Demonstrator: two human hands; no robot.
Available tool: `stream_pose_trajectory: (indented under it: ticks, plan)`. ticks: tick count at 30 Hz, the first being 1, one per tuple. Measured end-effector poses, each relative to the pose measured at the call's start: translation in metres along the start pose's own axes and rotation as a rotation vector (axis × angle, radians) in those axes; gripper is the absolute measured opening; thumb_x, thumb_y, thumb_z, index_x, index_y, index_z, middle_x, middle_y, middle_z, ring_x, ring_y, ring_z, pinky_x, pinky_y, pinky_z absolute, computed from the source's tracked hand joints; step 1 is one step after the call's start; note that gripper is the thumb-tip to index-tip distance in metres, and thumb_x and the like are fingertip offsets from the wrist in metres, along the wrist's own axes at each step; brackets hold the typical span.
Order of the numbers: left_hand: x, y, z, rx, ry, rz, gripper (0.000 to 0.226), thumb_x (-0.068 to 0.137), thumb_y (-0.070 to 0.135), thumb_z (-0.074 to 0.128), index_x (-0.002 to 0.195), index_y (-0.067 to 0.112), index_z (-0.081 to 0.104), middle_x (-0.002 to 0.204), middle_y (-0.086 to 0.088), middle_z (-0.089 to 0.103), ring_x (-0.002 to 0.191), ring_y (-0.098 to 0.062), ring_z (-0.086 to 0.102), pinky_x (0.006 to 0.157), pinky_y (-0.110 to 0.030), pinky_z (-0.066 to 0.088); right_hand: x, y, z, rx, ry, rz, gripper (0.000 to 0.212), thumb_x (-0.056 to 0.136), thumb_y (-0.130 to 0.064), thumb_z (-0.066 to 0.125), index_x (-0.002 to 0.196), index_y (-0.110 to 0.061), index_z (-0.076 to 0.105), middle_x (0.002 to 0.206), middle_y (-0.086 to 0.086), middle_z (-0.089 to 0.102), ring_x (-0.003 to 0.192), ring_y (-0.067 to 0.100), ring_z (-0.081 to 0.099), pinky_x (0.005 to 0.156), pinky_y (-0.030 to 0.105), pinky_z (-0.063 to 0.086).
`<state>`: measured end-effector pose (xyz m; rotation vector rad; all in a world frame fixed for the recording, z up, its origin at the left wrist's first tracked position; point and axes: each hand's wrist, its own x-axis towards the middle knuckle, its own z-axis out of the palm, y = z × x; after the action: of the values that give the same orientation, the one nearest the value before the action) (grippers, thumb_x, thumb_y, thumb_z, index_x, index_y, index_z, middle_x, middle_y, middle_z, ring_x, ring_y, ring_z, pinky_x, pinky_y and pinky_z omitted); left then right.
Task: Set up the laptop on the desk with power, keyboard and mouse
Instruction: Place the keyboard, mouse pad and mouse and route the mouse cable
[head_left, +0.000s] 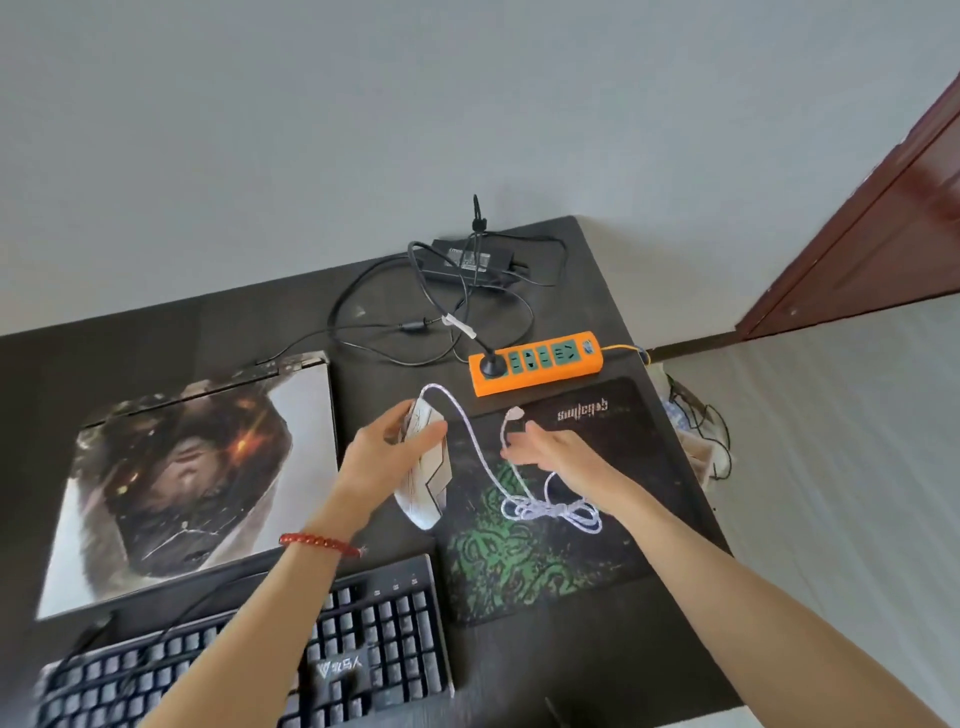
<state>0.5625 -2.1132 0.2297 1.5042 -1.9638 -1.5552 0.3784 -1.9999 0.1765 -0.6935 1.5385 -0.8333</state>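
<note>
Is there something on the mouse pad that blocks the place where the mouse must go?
Yes. The mouse's own white cable lies bundled across the middle of the mouse pad, under the right hand.

Not much text showing up here; the mouse pad (550, 499) is sitting upside down to the camera, so its pale lettering at the far edge isn't reading clearly; the keyboard (249, 670) is carrying a light logo with blurred characters; the power brick (470, 260) label is looking too small.
</note>
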Motion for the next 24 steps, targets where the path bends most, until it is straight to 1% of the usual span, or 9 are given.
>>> stream_pose_trajectory:
  ticks: [3, 7, 10, 13, 15, 17, 19, 21, 24]
  plan:
    - [0.007, 0.013, -0.008, -0.103, 0.028, 0.000, 0.009, 0.079, 0.037, 0.066, 0.079, 0.046, 0.065, 0.079, 0.014, 0.067, 0.080, -0.009, 0.064, 0.080, -0.036, 0.053, -0.003, -0.004, 0.019, -0.040, -0.156, 0.005, 0.055, 0.097, -0.046, 0.020, 0.122, -0.014, 0.057, 0.112, -0.001, 0.067, 0.107, 0.006, 0.055, 0.098, 0.028, 0.028]
    - [0.013, 0.026, -0.010, -0.174, 0.107, 0.015, 0.013, 0.079, 0.036, 0.067, 0.091, 0.037, 0.065, 0.084, 0.008, 0.065, 0.085, -0.016, 0.062, 0.085, -0.039, 0.052, -0.013, -0.006, 0.027, -0.186, -0.142, -0.099, 0.035, 0.092, -0.039, 0.047, 0.118, -0.018, 0.058, 0.080, -0.007, 0.067, 0.088, 0.008, 0.061, 0.080, 0.022, 0.041]
    - [0.012, 0.034, -0.014, -0.229, 0.111, 0.026, 0.018, 0.079, 0.037, 0.066, 0.096, 0.031, 0.065, 0.084, 0.002, 0.066, 0.083, -0.018, 0.062, 0.080, -0.037, 0.053, -0.018, 0.002, 0.023, -0.428, -0.047, -0.148, 0.040, 0.086, -0.035, 0.057, 0.125, -0.027, 0.051, 0.099, -0.006, 0.061, 0.102, 0.011, 0.057, 0.093, 0.030, 0.044]
    - [0.008, 0.041, -0.021, -0.278, 0.069, 0.054, 0.004, 0.081, 0.034, 0.065, 0.084, 0.036, 0.064, 0.078, 0.003, 0.066, 0.075, -0.015, 0.063, 0.070, -0.031, 0.054, -0.017, 0.008, 0.032, -0.610, -0.049, -0.198, 0.053, 0.083, -0.037, 0.060, 0.132, -0.031, 0.042, 0.133, -0.008, 0.049, 0.127, 0.011, 0.041, 0.110, 0.038, 0.026]
    - [0.005, 0.045, -0.024, -0.312, 0.048, 0.092, 0.004, 0.082, 0.033, 0.064, 0.082, 0.036, 0.066, 0.072, 0.008, 0.067, 0.069, -0.010, 0.064, 0.063, -0.025, 0.056, -0.012, 0.012, 0.046, -0.721, -0.120, -0.176, 0.055, 0.083, -0.038, 0.059, 0.134, -0.030, 0.039, 0.130, -0.009, 0.055, 0.129, 0.011, 0.040, 0.113, 0.050, 0.009]
    - [0.002, 0.045, -0.030, -0.341, 0.064, 0.119, 0.005, 0.083, 0.033, 0.064, 0.080, 0.037, 0.066, 0.064, 0.014, 0.067, 0.066, -0.006, 0.064, 0.063, -0.023, 0.056, -0.008, 0.016, 0.059, -0.824, -0.102, -0.178, 0.050, 0.087, -0.035, 0.056, 0.133, -0.026, 0.038, 0.109, -0.008, 0.067, 0.120, 0.013, 0.048, 0.113, 0.053, 0.003]
    - [0.002, 0.042, -0.035, -0.347, 0.106, 0.135, 0.006, 0.083, 0.034, 0.063, 0.079, 0.038, 0.065, 0.065, 0.014, 0.066, 0.069, -0.007, 0.063, 0.069, -0.026, 0.055, -0.004, 0.019, 0.059, -0.873, 0.065, -0.184, 0.047, 0.089, -0.030, 0.053, 0.133, -0.023, 0.038, 0.104, -0.005, 0.067, 0.113, 0.017, 0.053, 0.112, 0.048, 0.015]
    - [0.002, 0.034, -0.040, -0.304, 0.137, 0.132, 0.006, 0.082, 0.035, 0.064, 0.087, 0.038, 0.063, 0.076, 0.009, 0.064, 0.075, -0.010, 0.061, 0.073, -0.027, 0.052, -0.001, 0.025, 0.052, -0.951, 0.295, -0.171, 0.045, 0.089, -0.028, 0.052, 0.131, -0.020, 0.038, 0.118, 0.001, 0.058, 0.112, 0.021, 0.053, 0.100, 0.043, 0.035]
    - [0.002, 0.017, -0.043, -0.215, 0.172, 0.088, 0.031, 0.081, 0.037, 0.065, 0.110, 0.028, 0.058, 0.089, 0.010, 0.062, 0.083, -0.009, 0.060, 0.067, -0.023, 0.049, 0.000, 0.045, 0.043, -1.202, 0.290, -0.143, 0.049, 0.090, -0.033, 0.050, 0.134, -0.022, 0.032, 0.135, 0.002, 0.043, 0.121, 0.024, 0.043, 0.091, 0.041, 0.038]
